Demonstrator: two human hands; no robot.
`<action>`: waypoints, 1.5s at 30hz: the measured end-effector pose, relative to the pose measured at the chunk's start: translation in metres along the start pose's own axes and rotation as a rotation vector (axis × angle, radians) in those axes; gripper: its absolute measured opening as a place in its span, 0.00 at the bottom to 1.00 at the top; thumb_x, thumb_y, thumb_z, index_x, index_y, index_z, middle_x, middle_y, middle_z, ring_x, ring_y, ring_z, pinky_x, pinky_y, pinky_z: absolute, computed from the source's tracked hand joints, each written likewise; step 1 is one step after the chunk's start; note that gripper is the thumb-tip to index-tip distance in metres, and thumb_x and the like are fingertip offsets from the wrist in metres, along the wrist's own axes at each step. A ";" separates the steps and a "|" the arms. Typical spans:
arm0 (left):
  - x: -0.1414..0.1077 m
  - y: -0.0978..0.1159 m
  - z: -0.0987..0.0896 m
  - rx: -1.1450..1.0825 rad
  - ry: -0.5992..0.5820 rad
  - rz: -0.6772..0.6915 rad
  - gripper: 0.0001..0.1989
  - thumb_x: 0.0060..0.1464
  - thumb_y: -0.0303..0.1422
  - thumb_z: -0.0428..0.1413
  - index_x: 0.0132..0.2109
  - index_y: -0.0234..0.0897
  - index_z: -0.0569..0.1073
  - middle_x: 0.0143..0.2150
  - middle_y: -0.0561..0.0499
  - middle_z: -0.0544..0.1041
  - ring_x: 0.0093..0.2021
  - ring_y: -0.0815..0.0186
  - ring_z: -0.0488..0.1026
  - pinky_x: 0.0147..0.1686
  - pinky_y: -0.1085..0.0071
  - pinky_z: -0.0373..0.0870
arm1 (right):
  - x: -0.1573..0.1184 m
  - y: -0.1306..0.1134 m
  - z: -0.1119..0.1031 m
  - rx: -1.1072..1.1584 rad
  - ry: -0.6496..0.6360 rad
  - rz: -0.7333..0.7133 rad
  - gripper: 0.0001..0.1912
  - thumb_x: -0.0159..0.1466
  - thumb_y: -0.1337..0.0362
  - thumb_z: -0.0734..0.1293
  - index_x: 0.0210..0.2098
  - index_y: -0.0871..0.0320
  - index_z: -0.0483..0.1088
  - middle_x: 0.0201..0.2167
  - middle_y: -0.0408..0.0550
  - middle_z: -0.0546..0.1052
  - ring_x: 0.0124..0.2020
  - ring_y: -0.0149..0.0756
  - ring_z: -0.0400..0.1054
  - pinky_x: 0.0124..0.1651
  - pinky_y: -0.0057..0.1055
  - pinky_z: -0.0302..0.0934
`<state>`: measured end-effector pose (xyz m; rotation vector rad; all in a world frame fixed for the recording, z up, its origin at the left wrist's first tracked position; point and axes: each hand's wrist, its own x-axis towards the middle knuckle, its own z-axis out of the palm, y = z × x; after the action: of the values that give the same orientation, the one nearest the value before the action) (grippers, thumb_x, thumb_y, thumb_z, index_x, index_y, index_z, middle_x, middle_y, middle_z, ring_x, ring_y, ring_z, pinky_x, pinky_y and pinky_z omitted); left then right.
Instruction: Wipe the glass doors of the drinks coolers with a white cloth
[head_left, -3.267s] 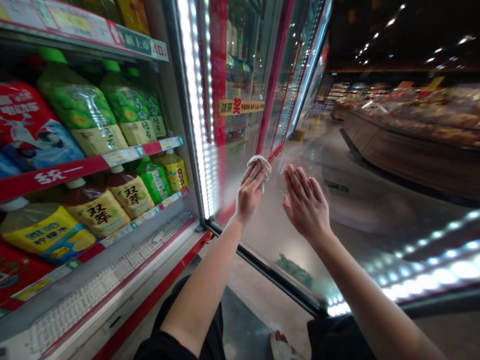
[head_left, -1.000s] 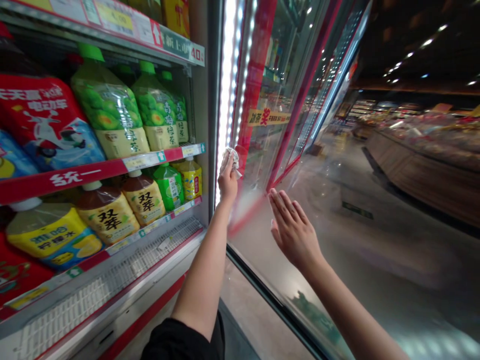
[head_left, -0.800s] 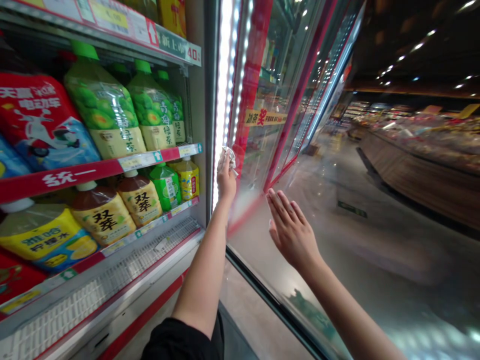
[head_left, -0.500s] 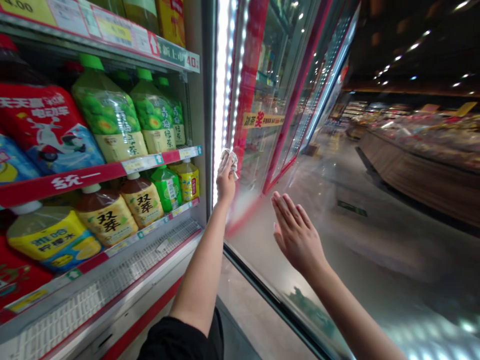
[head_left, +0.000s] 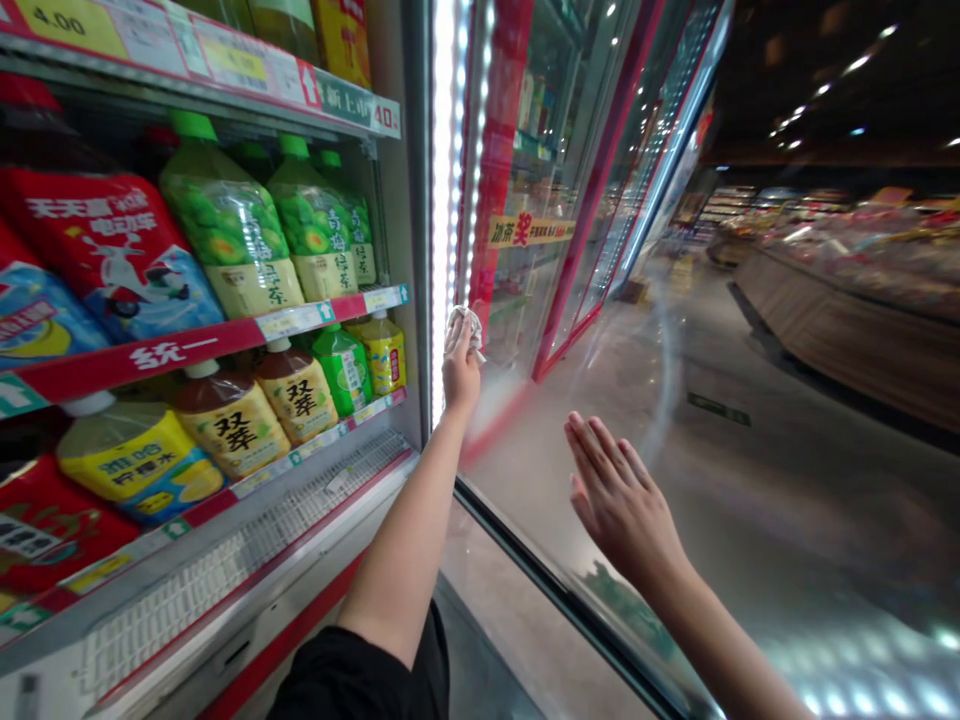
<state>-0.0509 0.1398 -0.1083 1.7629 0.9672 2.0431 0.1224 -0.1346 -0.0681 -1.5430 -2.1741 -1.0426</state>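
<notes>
Two cream-labelled bottles [head_left: 232,425] stand on the cooler shelf [head_left: 321,442] left of the glass door [head_left: 525,450], my left hand [head_left: 461,372] holds one white cloth [head_left: 474,326] at that door's left edge, my right hand [head_left: 626,505] is flat at its pane, touch unclear, and one wooden-sided counter [head_left: 847,338] stands beyond it on the shop floor [head_left: 787,480].

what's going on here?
A person is working with both bare hands at a glass door beside a stocked drinks fridge. The left hand holds a crumpled white cloth up at the glass, next to a bright light strip. The right hand holds nothing visible; its fingers are extended. I can't tell whether it touches the glass. Bottles stand on the shelves to the left.
</notes>
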 end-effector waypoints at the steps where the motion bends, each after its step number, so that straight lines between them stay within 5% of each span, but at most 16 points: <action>1: -0.001 -0.004 -0.002 0.000 0.006 -0.043 0.40 0.61 0.14 0.47 0.75 0.48 0.68 0.79 0.53 0.64 0.80 0.64 0.59 0.81 0.55 0.54 | -0.002 0.000 0.000 0.007 -0.001 0.004 0.47 0.74 0.69 0.61 0.83 0.58 0.28 0.77 0.52 0.62 0.75 0.43 0.63 0.75 0.42 0.61; 5: -0.019 -0.010 -0.004 0.014 -0.011 -0.182 0.38 0.62 0.15 0.49 0.75 0.46 0.67 0.79 0.51 0.64 0.80 0.62 0.58 0.80 0.54 0.54 | -0.007 -0.002 0.005 0.045 0.013 0.023 0.46 0.75 0.69 0.61 0.83 0.56 0.29 0.77 0.50 0.63 0.75 0.44 0.64 0.74 0.42 0.61; 12: -0.031 0.016 -0.005 -0.018 -0.102 -0.104 0.42 0.60 0.11 0.46 0.75 0.48 0.67 0.80 0.55 0.61 0.81 0.64 0.55 0.81 0.61 0.51 | -0.006 -0.005 0.015 0.057 0.065 0.026 0.45 0.75 0.69 0.61 0.83 0.58 0.31 0.76 0.52 0.64 0.75 0.43 0.63 0.76 0.41 0.57; 17: -0.042 0.019 -0.008 0.012 -0.104 -0.201 0.43 0.60 0.09 0.47 0.75 0.50 0.67 0.79 0.57 0.62 0.80 0.64 0.58 0.81 0.58 0.51 | -0.013 -0.004 0.010 0.072 0.069 0.021 0.45 0.76 0.68 0.61 0.83 0.59 0.30 0.75 0.53 0.66 0.73 0.44 0.67 0.76 0.41 0.56; 26: -0.060 0.036 0.010 0.017 -0.127 0.054 0.46 0.62 0.09 0.44 0.77 0.56 0.61 0.80 0.60 0.60 0.80 0.64 0.56 0.80 0.58 0.57 | -0.027 0.005 0.006 0.092 0.063 0.073 0.46 0.76 0.68 0.62 0.83 0.56 0.30 0.77 0.53 0.63 0.75 0.47 0.64 0.77 0.43 0.54; 31: -0.077 0.036 0.014 0.078 -0.083 0.032 0.43 0.65 0.12 0.47 0.79 0.54 0.57 0.81 0.56 0.58 0.80 0.62 0.55 0.79 0.58 0.60 | -0.036 0.009 0.007 0.104 0.048 0.080 0.47 0.76 0.67 0.62 0.83 0.56 0.30 0.77 0.53 0.63 0.75 0.47 0.63 0.78 0.43 0.54; 37: -0.084 0.061 0.019 0.012 -0.194 0.123 0.45 0.67 0.12 0.43 0.80 0.61 0.51 0.83 0.62 0.52 0.81 0.62 0.50 0.81 0.53 0.54 | -0.039 0.008 0.005 0.078 0.048 0.073 0.46 0.75 0.68 0.62 0.83 0.58 0.30 0.77 0.54 0.63 0.75 0.46 0.64 0.78 0.43 0.53; 45: -0.098 0.068 0.022 -0.130 -0.193 -0.017 0.38 0.71 0.17 0.44 0.79 0.57 0.57 0.83 0.62 0.51 0.82 0.61 0.47 0.83 0.51 0.45 | -0.045 0.018 0.001 0.054 0.034 0.101 0.49 0.74 0.67 0.63 0.82 0.58 0.28 0.77 0.54 0.63 0.76 0.45 0.62 0.77 0.42 0.55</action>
<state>0.0060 0.0373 -0.1393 1.8350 0.7721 1.8402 0.1559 -0.1622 -0.0886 -1.5814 -2.0617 -0.9637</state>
